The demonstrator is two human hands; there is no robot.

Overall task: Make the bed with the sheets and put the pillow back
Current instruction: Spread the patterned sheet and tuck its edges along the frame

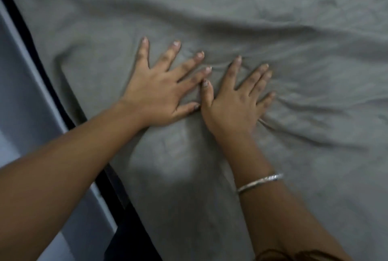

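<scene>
Sheet [189, 197], grey and unpatterned, spread over the bed [130, 229] and filling nearly the whole view; the bed's dark edge runs diagonally down the left, with a pale grey-blue surface [25, 92] beyond it that cannot be told as floor or wall. Nearest the viewer, the left forearm [63, 166] crosses that edge from the lower left, and the right forearm [283, 218], wearing a thin silver bangle [260, 182], comes in from the lower right; both reach forward, which suggests the person leans over the mattress from its side. At mid-distance the left hand [159, 92] and the right hand [235, 101] lie palm down on the cloth, just beside each other, thumbs nearly touching. The fingers [184, 67] of the left are straight and fanned wide apart; those of the right [255, 76] are straight and only a little apart. Neither hand grips or pinches anything. This flat, spread contact is probably chosen to press a broad patch of fabric and push slack outward. Short creases [304, 113] fan out to the right of the right hand, and farther off a long soft ridge [210, 14] crosses the cloth. By this evidence the smoothing step is in hand and unfinished. No pillow is in view, so its return appears not yet done.
</scene>
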